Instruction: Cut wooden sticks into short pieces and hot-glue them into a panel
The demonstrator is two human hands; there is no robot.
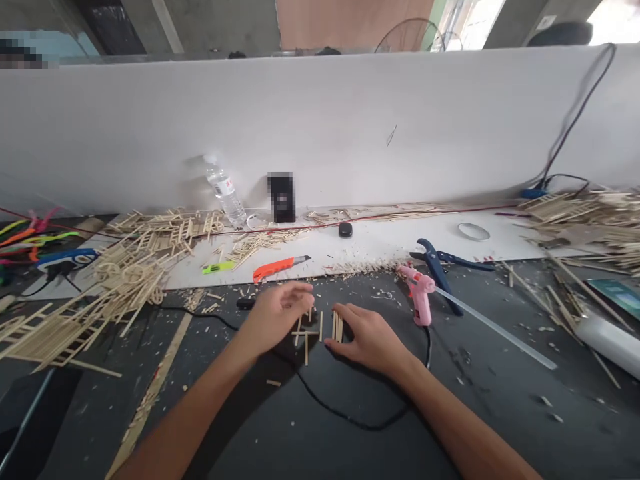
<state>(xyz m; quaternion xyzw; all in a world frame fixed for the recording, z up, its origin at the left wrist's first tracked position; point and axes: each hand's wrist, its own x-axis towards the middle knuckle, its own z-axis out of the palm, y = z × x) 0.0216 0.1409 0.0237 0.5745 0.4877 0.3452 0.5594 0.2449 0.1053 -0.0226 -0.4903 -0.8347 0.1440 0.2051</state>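
Near the middle of the dark table, my right hand (367,333) has its thumb and fingers around a small bundle of short wooden sticks (337,328) standing side by side. To the left, my left hand (280,313) hovers over several loose short sticks (307,348), with its fingers curved and apart from the thumb; no object shows between them. One more short stick (321,327) lies between the hands. A pink glue gun (421,303) with a long clear glue stick (495,328) rests right of my right hand.
An orange cutter (273,268), a green marker (217,267), blue pliers (437,270) and a black case (345,230) lie beyond the hands. Wooden structures (130,273) pile up at left. A bottle (226,193) leans on the white partition (320,127). A black cable (345,419) crosses the front.
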